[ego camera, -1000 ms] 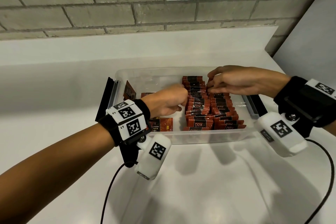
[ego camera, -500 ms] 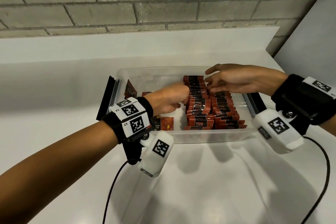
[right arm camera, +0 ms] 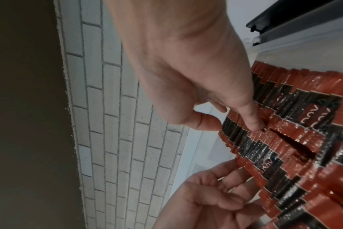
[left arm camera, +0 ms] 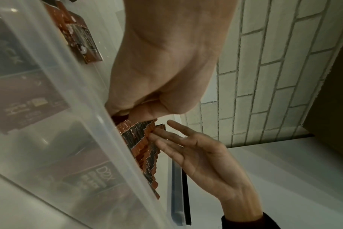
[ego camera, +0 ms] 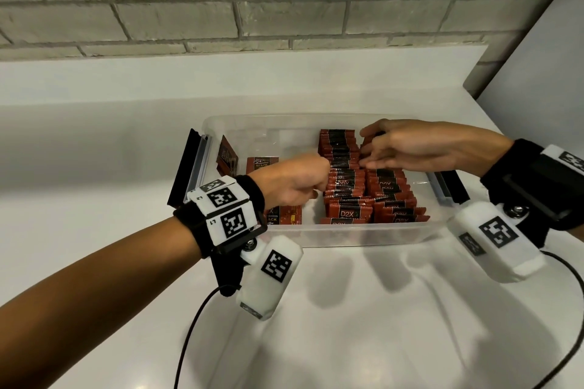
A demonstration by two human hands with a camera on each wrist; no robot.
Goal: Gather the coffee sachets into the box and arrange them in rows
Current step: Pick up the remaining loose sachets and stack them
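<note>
A clear plastic box [ego camera: 363,232] on the white counter holds two rows of red-and-black coffee sachets [ego camera: 344,186] standing on edge in its right half. My left hand [ego camera: 300,180] is curled at the left side of the left row, and its thumb and fingertips [left arm camera: 147,111] pinch the sachet tops [left arm camera: 141,139]. The right hand [ego camera: 404,145] lies over the far part of the rows with straight fingers. Its index fingertip [right arm camera: 254,127] pokes into the gap between the two rows [right arm camera: 303,139]. Loose sachets [ego camera: 262,163] lie flat in the box's left half.
One sachet [ego camera: 226,158] leans on the box's left wall and another [ego camera: 284,215] lies near the front. Black lid clips [ego camera: 186,167] stick out from both short sides. The brick wall stands behind, and a grey panel [ego camera: 537,73] at right.
The right hand's fingers have straightened from a curled pinch at the far end and now reach down onto the rows. The left hand has hardly moved.
</note>
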